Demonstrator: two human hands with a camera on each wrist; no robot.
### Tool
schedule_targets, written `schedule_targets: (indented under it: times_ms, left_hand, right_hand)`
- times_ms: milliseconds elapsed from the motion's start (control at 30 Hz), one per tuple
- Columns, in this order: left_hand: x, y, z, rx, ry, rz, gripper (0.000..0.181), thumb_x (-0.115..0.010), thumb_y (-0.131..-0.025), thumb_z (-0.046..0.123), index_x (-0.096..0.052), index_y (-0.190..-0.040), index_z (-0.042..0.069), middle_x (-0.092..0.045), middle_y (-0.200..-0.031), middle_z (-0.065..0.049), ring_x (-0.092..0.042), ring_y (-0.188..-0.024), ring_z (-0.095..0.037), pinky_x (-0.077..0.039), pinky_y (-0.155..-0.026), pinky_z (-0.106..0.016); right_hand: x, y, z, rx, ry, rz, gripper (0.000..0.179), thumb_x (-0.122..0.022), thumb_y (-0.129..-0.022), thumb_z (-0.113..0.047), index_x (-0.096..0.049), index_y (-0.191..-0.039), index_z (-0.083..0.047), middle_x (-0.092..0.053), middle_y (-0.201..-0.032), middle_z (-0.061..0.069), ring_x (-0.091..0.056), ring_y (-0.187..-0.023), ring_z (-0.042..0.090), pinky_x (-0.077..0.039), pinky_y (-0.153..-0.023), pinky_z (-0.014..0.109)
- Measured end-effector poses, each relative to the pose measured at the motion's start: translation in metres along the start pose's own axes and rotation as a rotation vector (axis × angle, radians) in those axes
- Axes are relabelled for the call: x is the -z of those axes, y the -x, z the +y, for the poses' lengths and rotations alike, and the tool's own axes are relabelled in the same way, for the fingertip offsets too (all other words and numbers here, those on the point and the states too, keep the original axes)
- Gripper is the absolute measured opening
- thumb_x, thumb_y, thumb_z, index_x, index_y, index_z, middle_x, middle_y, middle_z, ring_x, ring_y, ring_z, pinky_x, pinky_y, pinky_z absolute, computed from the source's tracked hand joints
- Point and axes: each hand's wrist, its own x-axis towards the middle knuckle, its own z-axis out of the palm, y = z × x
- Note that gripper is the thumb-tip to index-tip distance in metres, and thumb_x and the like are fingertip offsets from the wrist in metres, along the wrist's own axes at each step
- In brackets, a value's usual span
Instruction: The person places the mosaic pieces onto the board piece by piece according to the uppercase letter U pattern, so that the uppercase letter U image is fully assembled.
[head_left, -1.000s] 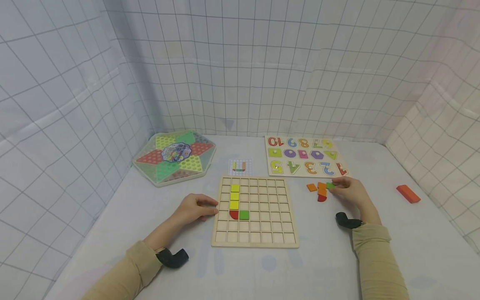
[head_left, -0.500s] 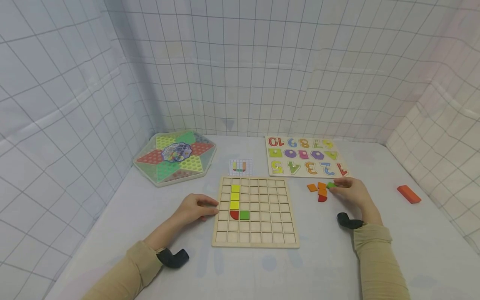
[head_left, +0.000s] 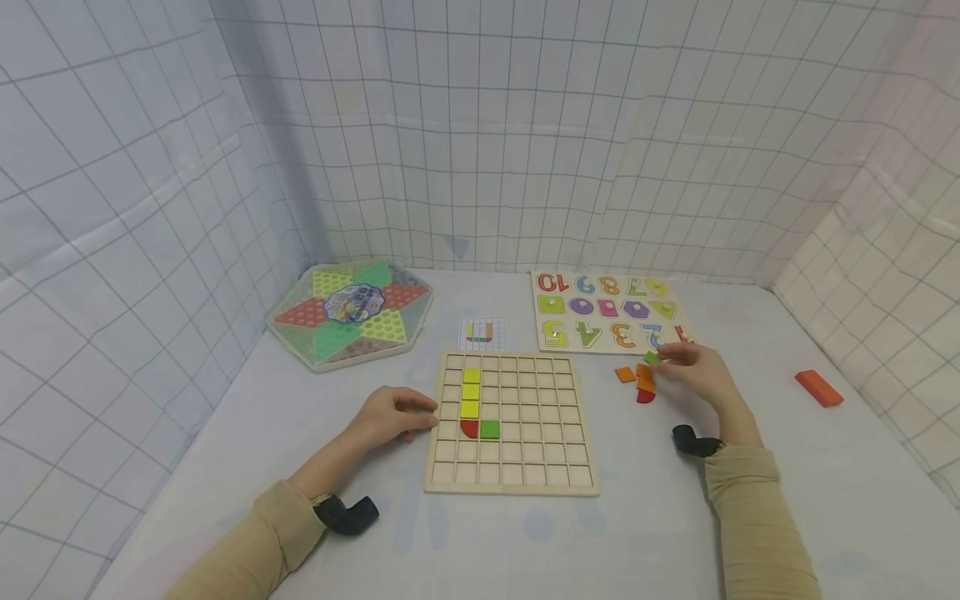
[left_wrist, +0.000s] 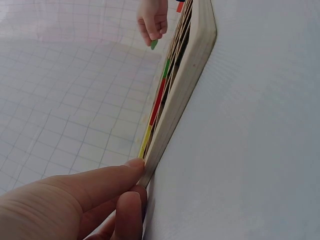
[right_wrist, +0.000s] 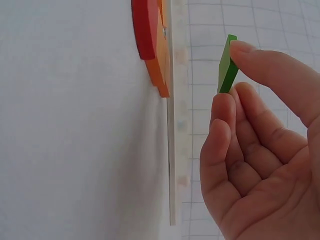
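My right hand (head_left: 697, 371) pinches a green square tile (right_wrist: 228, 65) between thumb and fingertips, lifted off the table. Under and left of it lie orange tiles (head_left: 645, 379) and a red quarter-circle tile (head_left: 645, 397); another orange tile (head_left: 626, 375) lies slightly apart. My left hand (head_left: 386, 417) rests by the left edge of the wooden grid board (head_left: 513, 475), its fingertips touching that edge. On the board, yellow tiles (head_left: 470, 392) form a column above a red quarter-circle tile (head_left: 469, 429), with a green tile (head_left: 490, 429) to its right.
Behind the board lies a small pattern card (head_left: 482, 333). A Chinese checkers set (head_left: 352, 317) stands at the back left, a number puzzle board (head_left: 607, 312) at the back right. An orange-red block (head_left: 819, 388) sits far right. Gridded cloth walls (head_left: 495, 167) enclose the table.
My right hand has raised the green tile from beside the orange tiles and moved it slightly left and away from me. The left hand stays at the board's edge.
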Motion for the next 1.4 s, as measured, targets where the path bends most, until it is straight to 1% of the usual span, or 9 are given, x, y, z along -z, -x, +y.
schedule_targets:
  times_ms: [233,367,467,633,800,1033,1233,1333,1400]
  left_hand:
    - [0.000,0.000,0.001,0.009,0.002,-0.001,0.029,-0.079,-0.076,0.023,-0.073,-0.100,0.008,-0.066,-0.076,-0.001,-0.054,-0.056,-0.014,-0.049,-0.053,-0.029]
    - [0.000,0.000,0.001,0.013,0.004,-0.003,0.029,-0.078,-0.076,0.023,-0.073,-0.100,0.008,-0.067,-0.078,-0.001,-0.055,-0.057,-0.014,-0.049,-0.054,-0.029]
    - [0.000,0.000,0.001,0.013,0.011,-0.005,0.029,-0.078,-0.077,0.023,-0.072,-0.100,0.008,-0.067,-0.078,-0.001,-0.055,-0.057,-0.014,-0.049,-0.054,-0.029]
    - [0.000,0.000,0.001,0.007,0.013,-0.009,0.029,-0.078,-0.077,0.023,-0.072,-0.100,0.007,-0.066,-0.076,-0.001,-0.055,-0.057,-0.014,-0.049,-0.054,-0.029]
    - [0.001,0.000,0.000,0.008,0.019,-0.010,0.030,-0.078,-0.077,0.023,-0.072,-0.101,0.007,-0.067,-0.080,-0.002,-0.055,-0.058,-0.014,-0.049,-0.054,-0.028]
    - [0.001,0.000,0.000,0.011,0.027,-0.017,0.030,-0.078,-0.077,0.024,-0.072,-0.101,0.007,-0.067,-0.081,-0.002,-0.055,-0.058,-0.014,-0.049,-0.054,-0.028]
    - [0.001,-0.001,-0.001,0.010,0.024,-0.014,0.031,-0.078,-0.076,0.024,-0.072,-0.101,0.007,-0.067,-0.080,-0.002,-0.055,-0.057,-0.014,-0.049,-0.054,-0.029]
    - [0.001,0.000,0.000,0.009,0.021,-0.011,0.030,-0.078,-0.076,0.024,-0.072,-0.101,0.007,-0.067,-0.079,-0.002,-0.055,-0.056,-0.014,-0.049,-0.053,-0.029]
    - [0.001,0.000,0.000,0.006,0.018,-0.010,0.030,-0.078,-0.076,0.024,-0.072,-0.101,0.007,-0.067,-0.079,-0.002,-0.055,-0.056,-0.014,-0.049,-0.053,-0.029]
  right_hand:
    - [-0.002,-0.001,-0.016,0.051,-0.016,-0.003,0.050,-0.070,-0.084,-0.035,-0.060,-0.119,0.000,-0.061,-0.114,0.019,-0.056,-0.099,0.030,-0.044,-0.086,0.040]
    - [-0.003,0.000,-0.025,0.087,-0.007,-0.018,0.052,-0.071,-0.084,-0.037,-0.061,-0.119,0.000,-0.061,-0.113,0.019,-0.058,-0.099,0.031,-0.045,-0.087,0.044]
    - [-0.004,0.000,-0.031,0.091,0.007,-0.026,0.053,-0.071,-0.083,-0.039,-0.061,-0.119,-0.001,-0.062,-0.112,0.019,-0.058,-0.100,0.030,-0.045,-0.088,0.045]
    - [-0.007,0.003,-0.045,0.099,0.040,-0.030,0.053,-0.071,-0.083,-0.042,-0.061,-0.118,-0.003,-0.062,-0.110,0.016,-0.057,-0.099,0.029,-0.047,-0.086,0.043]
    - [-0.009,0.007,-0.062,0.147,0.047,-0.038,0.050,-0.072,-0.082,-0.039,-0.063,-0.116,-0.003,-0.063,-0.107,0.015,-0.058,-0.096,0.027,-0.048,-0.083,0.039]
    - [-0.018,0.012,-0.084,0.174,-0.007,-0.075,0.052,-0.075,-0.079,-0.039,-0.064,-0.116,-0.005,-0.062,-0.111,0.011,-0.057,-0.097,0.025,-0.048,-0.085,0.038]
    - [-0.032,0.019,-0.103,0.269,-0.027,-0.125,0.043,-0.077,-0.078,-0.033,-0.065,-0.110,-0.008,-0.064,-0.105,0.006,-0.059,-0.093,0.021,-0.049,-0.080,0.038]
    - [-0.040,0.024,-0.113,0.339,-0.003,-0.144,0.038,-0.077,-0.078,-0.029,-0.066,-0.108,-0.009,-0.065,-0.101,0.003,-0.059,-0.091,0.019,-0.050,-0.080,0.040]
    - [-0.047,0.028,-0.120,0.388,0.019,-0.155,0.035,-0.078,-0.078,-0.026,-0.066,-0.106,-0.009,-0.065,-0.099,0.000,-0.060,-0.089,0.018,-0.048,-0.083,0.040]
